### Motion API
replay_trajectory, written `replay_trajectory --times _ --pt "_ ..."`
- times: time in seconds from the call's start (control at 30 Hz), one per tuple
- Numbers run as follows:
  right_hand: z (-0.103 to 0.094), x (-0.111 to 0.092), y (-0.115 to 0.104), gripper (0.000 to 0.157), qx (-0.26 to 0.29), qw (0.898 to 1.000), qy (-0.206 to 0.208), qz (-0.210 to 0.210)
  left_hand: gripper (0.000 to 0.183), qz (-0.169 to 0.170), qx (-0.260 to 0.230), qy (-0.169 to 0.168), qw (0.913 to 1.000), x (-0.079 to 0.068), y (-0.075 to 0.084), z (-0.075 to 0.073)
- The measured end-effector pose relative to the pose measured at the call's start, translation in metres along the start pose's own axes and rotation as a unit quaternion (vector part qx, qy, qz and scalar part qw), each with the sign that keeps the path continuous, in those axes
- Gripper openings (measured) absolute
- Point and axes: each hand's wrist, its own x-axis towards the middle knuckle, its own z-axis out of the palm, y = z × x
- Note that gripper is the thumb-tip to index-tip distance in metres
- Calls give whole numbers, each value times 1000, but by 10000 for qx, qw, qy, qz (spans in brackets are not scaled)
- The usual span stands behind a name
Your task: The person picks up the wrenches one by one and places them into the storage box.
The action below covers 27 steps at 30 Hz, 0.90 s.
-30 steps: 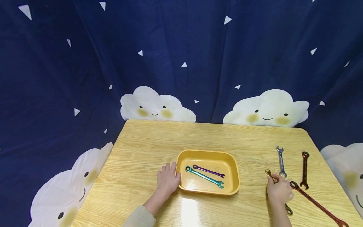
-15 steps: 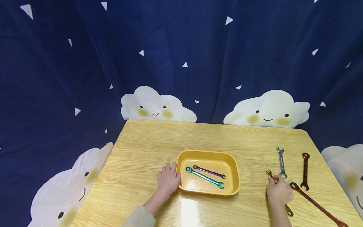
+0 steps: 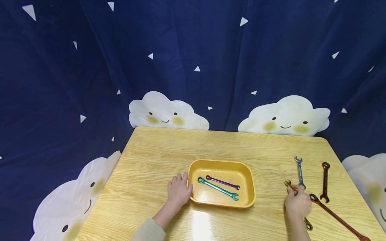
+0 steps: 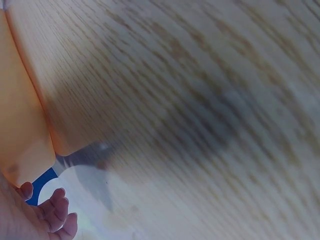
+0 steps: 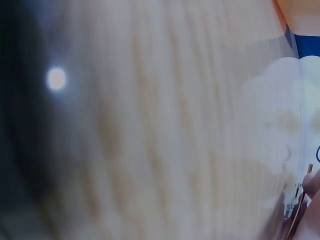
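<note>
In the head view my left hand lies at the left edge of a yellow tray, its thumb over the rim and its other fingers fairly straight. The left wrist view has those fingers loose beside the tray's outer wall. Inside the tray are a teal wrench and a thinner purple wrench. To the right, my right hand pinches a gold wrench; its middle is hidden under the hand, with both ends showing. The right wrist view catches only a sliver of this hand.
Beyond my right hand a silver wrench lies on the wooden table. Farther right is a dark red wrench. A longer red wrench slants toward the near right. A blue cloud-print curtain hangs behind the table.
My right hand and the gold wrench have shifted slightly to the right. My left hand, the tray and the other wrenches stay in place.
</note>
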Motion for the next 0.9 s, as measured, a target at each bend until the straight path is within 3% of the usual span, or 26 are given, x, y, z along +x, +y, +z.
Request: replay_trajectory --times 0.2,0.6,0.9 --pt "-3 -4 -4 23 541 9979 284 -224 32 6 -20 -41 10000 -1 0 0" --pt "-5 -4 -11 21 733 9942 593 -513 31 20 -29 20 10000 -2 1 -3" --pt "-8 -4 -17 23 913 9918 576 -688 31 23 -35 -26 10000 -2 1 -3"
